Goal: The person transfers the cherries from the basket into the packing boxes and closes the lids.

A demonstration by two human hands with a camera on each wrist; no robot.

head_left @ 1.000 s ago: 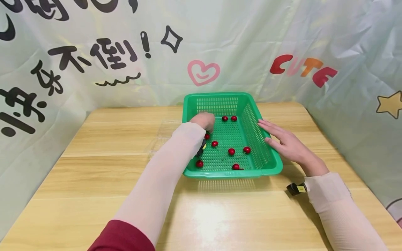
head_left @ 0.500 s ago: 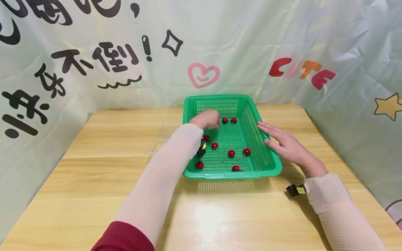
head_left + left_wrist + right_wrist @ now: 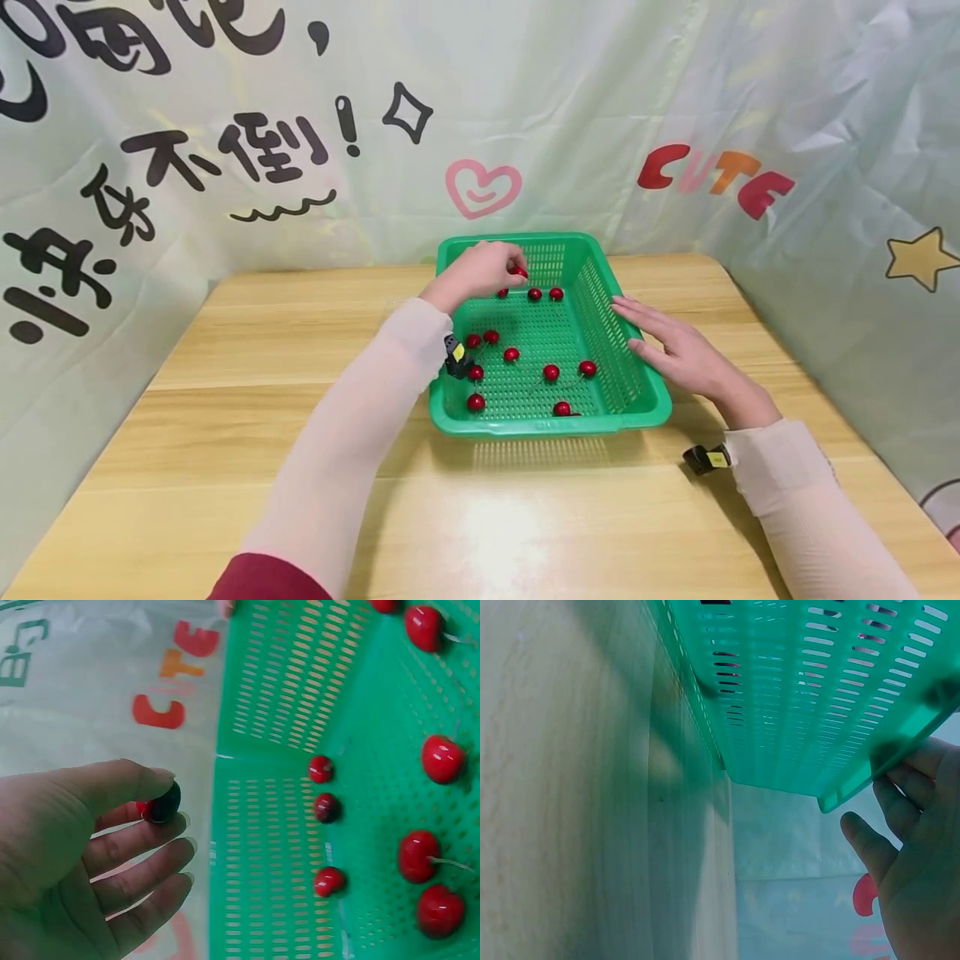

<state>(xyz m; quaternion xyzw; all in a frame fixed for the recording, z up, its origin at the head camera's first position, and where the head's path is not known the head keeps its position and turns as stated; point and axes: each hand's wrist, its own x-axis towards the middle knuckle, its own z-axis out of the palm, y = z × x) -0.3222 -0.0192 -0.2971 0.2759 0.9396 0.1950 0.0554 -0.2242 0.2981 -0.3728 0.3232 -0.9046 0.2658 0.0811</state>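
My left hand (image 3: 483, 271) is raised over the far left part of a green plastic basket (image 3: 525, 427). Between thumb and forefinger it pinches a red cherry (image 3: 518, 272), which looks partly dark in the left wrist view (image 3: 161, 804); the other fingers are spread loosely. Several more cherries, some with stems, lie on the basket's perforated floor, such as one cherry (image 3: 551, 372) near the middle. My right hand (image 3: 686, 354) rests on the basket's right rim with fingers extended. From below, the right wrist view has its fingertips (image 3: 900, 802) touching that rim.
The basket stands on a light wooden table (image 3: 225, 417) near its back edge. A printed cloth (image 3: 570, 108) hangs behind and at both sides. Left of the basket, something clear is mostly hidden by my left arm.
My left hand has risen from the basket floor and holds a cherry up. Cherries formerly covered by the left arm now show along the basket's left side. My right hand stays on the rim.
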